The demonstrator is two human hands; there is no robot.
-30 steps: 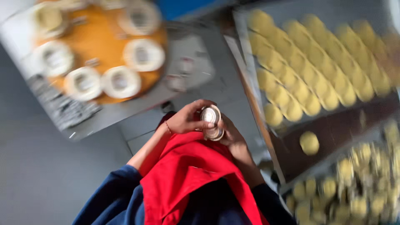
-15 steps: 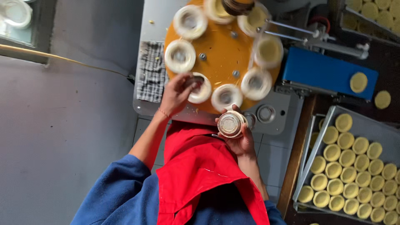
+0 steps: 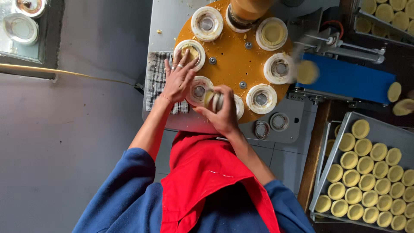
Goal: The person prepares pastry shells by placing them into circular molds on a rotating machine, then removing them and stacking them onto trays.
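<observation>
An orange round turntable [image 3: 235, 64] carries several white ring moulds. My left hand [image 3: 177, 80] lies flat with fingers spread, touching a mould with dough [image 3: 190, 54] and the empty mould [image 3: 199, 89] just below it. My right hand [image 3: 222, 113] grips a small foil cup with dough [image 3: 212, 99], tipped on its side over the front mould. A pressed shell [image 3: 273, 33] sits in a far mould beneath the press cylinder [image 3: 248, 9].
A blue conveyor belt [image 3: 345, 77] to the right carries shells [image 3: 307, 71]. A metal tray [image 3: 403, 139] at lower right holds several yellow tart shells. A checked cloth [image 3: 155, 80] lies on the machine's left side. Foil cups [image 3: 19, 28] sit at upper left.
My right hand moved the foil cup up onto the front mould and tipped it. My left hand slid up to the left moulds. The view came closer to the turntable.
</observation>
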